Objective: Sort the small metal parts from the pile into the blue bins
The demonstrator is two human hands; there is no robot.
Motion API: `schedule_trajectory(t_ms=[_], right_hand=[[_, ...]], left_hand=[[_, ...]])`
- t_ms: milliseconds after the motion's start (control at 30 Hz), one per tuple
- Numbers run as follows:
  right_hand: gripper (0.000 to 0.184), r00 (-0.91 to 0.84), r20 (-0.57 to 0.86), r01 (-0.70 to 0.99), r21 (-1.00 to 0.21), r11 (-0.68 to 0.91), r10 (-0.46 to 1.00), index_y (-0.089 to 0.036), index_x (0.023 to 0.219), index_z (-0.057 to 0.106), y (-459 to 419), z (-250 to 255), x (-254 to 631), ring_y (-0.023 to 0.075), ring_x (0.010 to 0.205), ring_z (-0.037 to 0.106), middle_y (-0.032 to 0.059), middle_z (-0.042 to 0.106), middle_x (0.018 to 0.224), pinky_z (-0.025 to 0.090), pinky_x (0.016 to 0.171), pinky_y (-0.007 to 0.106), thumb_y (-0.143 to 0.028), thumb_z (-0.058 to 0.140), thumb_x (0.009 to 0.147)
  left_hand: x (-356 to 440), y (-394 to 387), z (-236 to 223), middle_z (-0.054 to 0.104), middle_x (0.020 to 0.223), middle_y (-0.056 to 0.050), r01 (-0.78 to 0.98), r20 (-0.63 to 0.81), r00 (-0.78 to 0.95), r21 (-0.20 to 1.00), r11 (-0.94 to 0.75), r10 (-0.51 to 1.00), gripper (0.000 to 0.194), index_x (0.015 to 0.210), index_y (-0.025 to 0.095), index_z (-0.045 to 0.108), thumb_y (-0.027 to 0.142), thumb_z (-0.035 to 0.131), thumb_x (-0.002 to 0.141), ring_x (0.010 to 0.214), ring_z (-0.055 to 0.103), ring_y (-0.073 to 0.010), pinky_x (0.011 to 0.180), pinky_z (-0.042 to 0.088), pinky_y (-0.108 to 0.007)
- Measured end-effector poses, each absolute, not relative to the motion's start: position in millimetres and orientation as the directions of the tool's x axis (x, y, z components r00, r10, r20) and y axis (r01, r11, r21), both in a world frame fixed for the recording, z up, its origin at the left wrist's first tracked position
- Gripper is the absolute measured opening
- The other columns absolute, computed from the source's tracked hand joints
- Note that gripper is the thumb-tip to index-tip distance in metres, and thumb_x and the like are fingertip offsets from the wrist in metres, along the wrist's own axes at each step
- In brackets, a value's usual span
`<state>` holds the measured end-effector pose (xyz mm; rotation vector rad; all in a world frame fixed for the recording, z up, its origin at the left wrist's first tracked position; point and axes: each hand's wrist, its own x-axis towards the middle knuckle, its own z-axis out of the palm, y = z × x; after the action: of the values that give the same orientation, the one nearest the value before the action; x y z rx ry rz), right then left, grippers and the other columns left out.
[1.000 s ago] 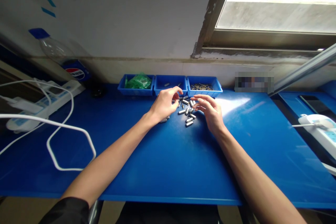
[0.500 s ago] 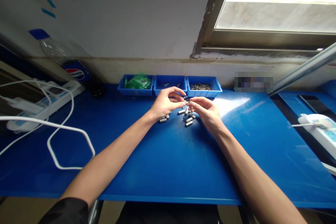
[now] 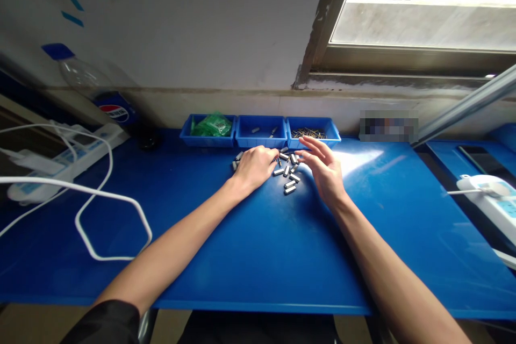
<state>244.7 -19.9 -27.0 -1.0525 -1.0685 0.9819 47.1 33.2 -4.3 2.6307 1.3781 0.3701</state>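
My left hand is low over the blue table, fingers curled together and pointing down. Whatever its fingertips pinch is hidden. Several short, silvery metal pieces with dark sides lie scattered between and in front of my hands. A few more show just left of my left hand. To the right of the scatter, my right hand is raised with its fingers apart and nothing visible in them.
Along the wall stand three blue bins: one with green plastic bags, one with a few metal pieces, one with many thin brass-and-dark pins. A cola bottle, white cable and power strips flank the workspace.
My hands, whose fingertips met over the scattered pieces, have come apart. The left has lowered to the table with fingers curled; the right has opened and shifted slightly right.
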Motion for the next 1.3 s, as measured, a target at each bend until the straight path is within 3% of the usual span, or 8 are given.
schedule_trajectory(t_ms=[167,467,633,900,1000,1167,1300], right_hand=[[0.031,0.184,0.181,-0.105,-0.974,0.202,0.966,-0.031,0.119,0.076,-21.7,-25.3,242.6,0.0238,0.1,0.074,0.0063,0.072,0.133,0.06,0.087,0.04,-0.035,0.077,0.088],[0.026,0.177,0.142,-0.096,-0.982,0.16,0.974,-0.029,0.113,0.076,-21.9,-24.0,242.4,0.0192,0.088,0.071,0.0041,0.077,0.12,0.058,0.078,0.035,-0.037,0.077,0.088],[0.025,0.186,0.132,-0.103,-0.983,0.153,0.974,-0.027,0.111,0.076,-21.8,-22.9,242.3,0.0181,0.084,0.07,0.0042,0.078,0.116,0.057,0.077,0.034,-0.037,0.077,0.087],[0.029,0.164,0.112,-0.078,-0.989,0.126,0.98,-0.027,0.111,0.075,-23.0,-21.2,242.5,0.0186,0.084,0.07,0.0051,0.078,0.116,0.059,0.078,0.035,-0.043,0.076,0.087],[0.029,0.162,0.113,-0.075,-0.989,0.126,0.98,-0.027,0.11,0.075,-22.2,-22.0,243.0,0.0184,0.082,0.07,0.0049,0.079,0.112,0.059,0.078,0.035,-0.044,0.076,0.087],[0.033,0.14,0.089,-0.06,-0.993,0.098,0.986,-0.026,0.11,0.077,-21.3,-24.2,242.9,0.0181,0.077,0.07,0.0033,0.08,0.096,0.057,0.075,0.034,-0.045,0.082,0.083],[0.034,0.078,0.072,-0.057,-0.995,0.077,0.994,-0.024,0.105,0.08,-21.5,-25.9,241.6,0.0181,0.074,0.069,0.0033,0.08,0.088,0.057,0.076,0.035,-0.046,0.086,0.08]], left_hand=[[49.6,32.4,-1.4,0.078,0.096,-0.009,0.82,0.146,0.523,0.184,-0.542,0.84,0.024,0.109,0.023,0.073,0.016,0.054,0.096,0.09,0.075,-0.026,0.078,0.054,-0.032],[43.0,34.2,6.8,0.079,0.096,-0.006,0.792,0.1,0.56,0.226,-0.567,0.822,0.028,0.11,0.023,0.073,0.013,0.058,0.089,0.092,0.075,-0.0252,0.079,0.055,-0.031],[43.6,32.7,5.4,0.078,0.107,-0.008,0.696,0.145,0.665,0.238,-0.678,0.733,0.023,0.108,0.022,0.076,0.019,0.06,0.092,0.105,0.072,-0.0252,0.088,0.056,-0.032],[40.7,35.3,4.5,0.077,0.103,-0.007,0.715,0.108,0.634,0.296,-0.634,0.766,0.027,0.109,0.023,0.073,0.011,0.057,0.092,0.095,0.073,-0.0249,0.08,0.055,-0.031],[40.1,36.8,4.3,0.074,0.104,-0.007,0.688,0.172,0.612,0.366,-0.627,0.772,0.028,0.11,0.023,0.071,0.008,0.057,0.09,0.089,0.072,-0.0218,0.08,0.055,-0.03],[41.3,39.7,4.4,0.073,0.099,-0.004,0.423,0.401,0.611,0.563,-0.71,0.683,0.025,0.112,0.019,0.068,0.01,0.065,0.089,0.089,0.07,-0.0178,0.085,0.055,-0.029],[43.2,35.8,7.7,0.071,0.099,-0.003,0.338,0.491,0.568,0.593,-0.731,0.661,0.025,0.111,0.018,0.067,0.011,0.071,0.087,0.084,0.069,-0.0144,0.081,0.055,-0.026]])
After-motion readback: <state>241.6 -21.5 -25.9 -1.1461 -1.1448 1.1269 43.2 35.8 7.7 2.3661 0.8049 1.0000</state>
